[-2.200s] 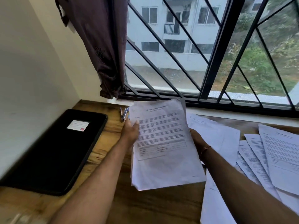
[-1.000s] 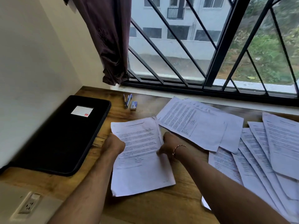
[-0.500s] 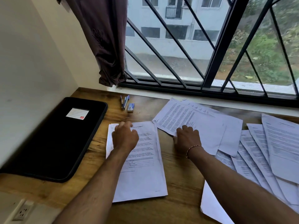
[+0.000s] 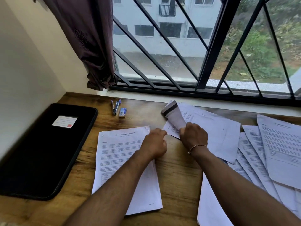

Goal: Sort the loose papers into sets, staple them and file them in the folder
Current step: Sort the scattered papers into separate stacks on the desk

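Wood desk (image 4: 175,168) under a barred window, dark curtain (image 4: 91,46) hanging at the far-left corner. One view only, head cam.

Black folder (image 4: 47,150) lies flat & closed at the desk's left. Just right of it is a gathered set (image 4: 120,163) of printed pages, long axis running near-to-far. Stapler (image 4: 116,107) & staple box (image 4: 122,112) sit beyond the set's far edge, apart from it. Middle pile (image 4: 216,132) is further right, skewed to the set. Beyond that, loose papers (image 4: 276,152) fan out to the desk's right end.

R hand (image 4: 193,137), bracelet at the wrist, grips the near-left corner of the pile's top sheet (image 4: 175,117). That corner is peeled up & curled over, and the rest lies on the pile. L hand (image 4: 154,144) is over the set's right edge, fingers curled, knuckles up. Can't tell if it has hold of anything.

Looks like the sorting step, w/ stapling & filing to come. The gripped sheet lies right of the set w/ bare wood btwn, so the next move prob goes left across that gap. The sheet will need a turn to square w/ the set's long axis. Stapler is nearer the L hand.
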